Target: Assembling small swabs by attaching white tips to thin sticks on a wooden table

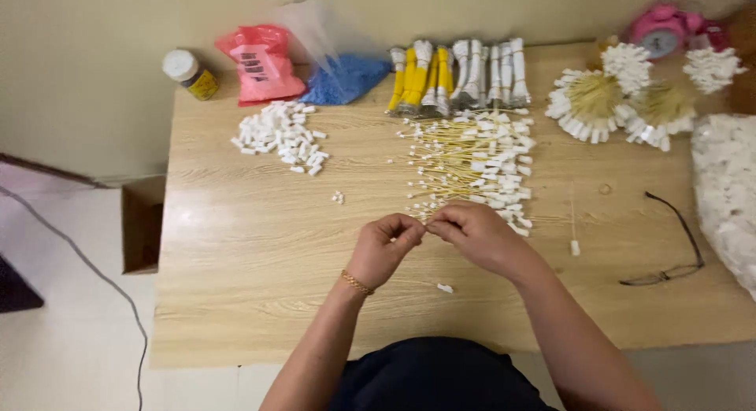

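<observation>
- Wooden counter [236, 285]: left hand [384, 246] and right hand [472, 234] meet fingertip to fingertip, pinching a small piece, too small to identify.
- Yellow tag strings [465, 163] lie just beyond hands.
- Eyeglasses [669, 246] right of strings.

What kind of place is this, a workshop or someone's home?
Probably a home table used for small piecework assembly. The wooden table holds loose small white pieces, a spread of yellow strings with white ends and tied bundles; a pink alarm clock suggests a home.
</observation>
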